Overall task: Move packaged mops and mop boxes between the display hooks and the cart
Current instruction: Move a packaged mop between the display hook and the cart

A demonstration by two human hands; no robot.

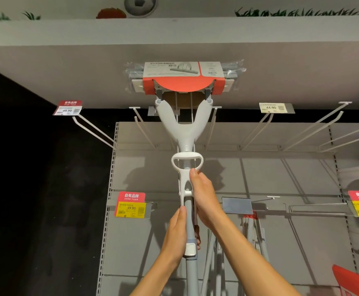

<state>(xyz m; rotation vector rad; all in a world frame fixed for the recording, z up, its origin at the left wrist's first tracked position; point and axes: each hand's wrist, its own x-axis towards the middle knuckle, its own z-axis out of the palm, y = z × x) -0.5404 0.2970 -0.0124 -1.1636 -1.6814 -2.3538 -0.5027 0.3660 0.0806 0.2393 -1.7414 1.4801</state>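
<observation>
I hold a packaged mop upright, head up, in front of the display wall. Its head (183, 79) is wrapped in clear plastic with a red and white card sleeve. A white Y-shaped yoke and a loop lever (187, 160) run down to the grey pole (190, 272). My right hand (204, 193) grips the white lever piece just under the loop. Lower down, my left hand (177, 231) grips the grey pole. The mop head is up at the level of the top row of white display hooks (144, 131); whether it hangs on one I cannot tell.
Several bare white hooks (315, 129) stick out from the grey back panel, with price tags (67, 107) at their tips. A yellow and red price tag (130, 205) marks the lower row. Other mop poles (252, 233) hang at lower right; red packaging (353, 278) shows at the corner.
</observation>
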